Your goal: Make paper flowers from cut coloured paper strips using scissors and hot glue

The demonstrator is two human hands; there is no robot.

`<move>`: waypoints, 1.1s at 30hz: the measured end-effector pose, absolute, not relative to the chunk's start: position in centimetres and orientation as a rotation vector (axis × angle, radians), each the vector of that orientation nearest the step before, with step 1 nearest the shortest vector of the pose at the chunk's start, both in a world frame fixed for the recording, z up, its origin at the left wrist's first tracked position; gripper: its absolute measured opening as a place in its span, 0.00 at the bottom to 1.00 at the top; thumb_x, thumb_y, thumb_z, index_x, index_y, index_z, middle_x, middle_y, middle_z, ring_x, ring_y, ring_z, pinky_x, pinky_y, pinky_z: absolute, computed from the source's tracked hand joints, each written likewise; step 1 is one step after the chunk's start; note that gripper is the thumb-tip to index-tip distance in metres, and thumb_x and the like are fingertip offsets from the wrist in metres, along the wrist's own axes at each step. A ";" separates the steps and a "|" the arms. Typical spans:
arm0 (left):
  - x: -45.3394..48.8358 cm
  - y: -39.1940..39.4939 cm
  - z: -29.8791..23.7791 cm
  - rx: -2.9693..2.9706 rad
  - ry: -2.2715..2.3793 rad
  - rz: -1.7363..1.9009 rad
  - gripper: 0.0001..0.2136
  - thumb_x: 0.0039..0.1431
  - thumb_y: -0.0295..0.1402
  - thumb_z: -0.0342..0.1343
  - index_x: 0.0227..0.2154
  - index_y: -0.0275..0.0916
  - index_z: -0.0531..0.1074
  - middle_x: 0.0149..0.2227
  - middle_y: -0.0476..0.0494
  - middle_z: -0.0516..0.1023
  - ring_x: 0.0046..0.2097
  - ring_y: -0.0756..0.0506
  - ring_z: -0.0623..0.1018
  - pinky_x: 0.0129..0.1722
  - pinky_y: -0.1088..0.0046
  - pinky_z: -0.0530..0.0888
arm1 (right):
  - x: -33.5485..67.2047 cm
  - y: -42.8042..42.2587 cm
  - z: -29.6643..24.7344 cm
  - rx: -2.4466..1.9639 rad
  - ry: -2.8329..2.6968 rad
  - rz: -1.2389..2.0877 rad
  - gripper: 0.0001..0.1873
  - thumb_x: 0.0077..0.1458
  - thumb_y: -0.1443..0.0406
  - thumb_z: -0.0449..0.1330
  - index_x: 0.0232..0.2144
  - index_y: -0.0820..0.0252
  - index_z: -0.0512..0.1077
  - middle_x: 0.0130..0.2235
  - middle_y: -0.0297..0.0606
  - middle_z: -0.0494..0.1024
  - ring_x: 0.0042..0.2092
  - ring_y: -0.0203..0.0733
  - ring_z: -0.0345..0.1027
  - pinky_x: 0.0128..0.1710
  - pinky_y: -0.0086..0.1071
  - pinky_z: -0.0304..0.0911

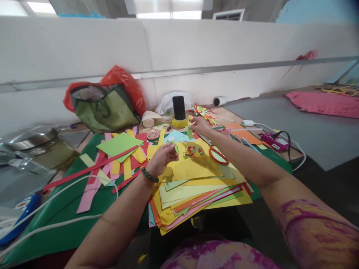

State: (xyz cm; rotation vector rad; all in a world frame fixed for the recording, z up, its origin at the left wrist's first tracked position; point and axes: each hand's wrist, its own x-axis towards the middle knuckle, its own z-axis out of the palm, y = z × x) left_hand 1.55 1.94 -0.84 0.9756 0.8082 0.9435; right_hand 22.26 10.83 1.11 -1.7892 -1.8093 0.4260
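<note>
"Patterned garment (213, 256) occupies the near edge. Identify the item directly beyond it."

"Paper stack (196, 186), several colours, yellow sheets uppermost. On top lies one multicoloured rosette (193, 151), between the left and right forearms. Scissors (223, 163) with red handles lie just right of the rosette."

"State of the left hand (163, 158)?"

"Thumb and fingertips pinch a small green scrap (176, 148). Position: left of the rosette, above the stack. A green bead bracelet (150, 175) encircles the wrist."

"State of the right hand (199, 125)?"

"Fingers drawn together, extended to the far side, near the yellow tape (180, 122). A green strip (189, 133) shows just below the fingers; whether they grip it cannot be told."

"List the far items."

"Phone (178, 107), upright at the tape. Paper flowers (211, 119), right of the phone. Green bag (104, 108), far left, with red plastic (123, 84) around its far side."

"List the lateral items."

"Left: loose strips (85, 196) in red, pink and yellow, with a green sheet (119, 145) among them. Right: an orange sheet (244, 135) and, farther right, a purple device (275, 141)."
</note>
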 end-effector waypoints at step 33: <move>2.5 -0.2 -0.6 1.384 0.642 0.641 0.20 0.50 0.50 0.63 0.33 0.36 0.72 0.26 0.47 0.75 0.28 0.50 0.75 0.31 0.74 0.71 | 20.7 0.1 2.7 -0.979 -1.562 1.441 0.09 0.40 0.70 0.63 0.30 0.62 0.73 0.26 0.29 0.74 0.25 0.30 0.64 0.27 0.28 0.61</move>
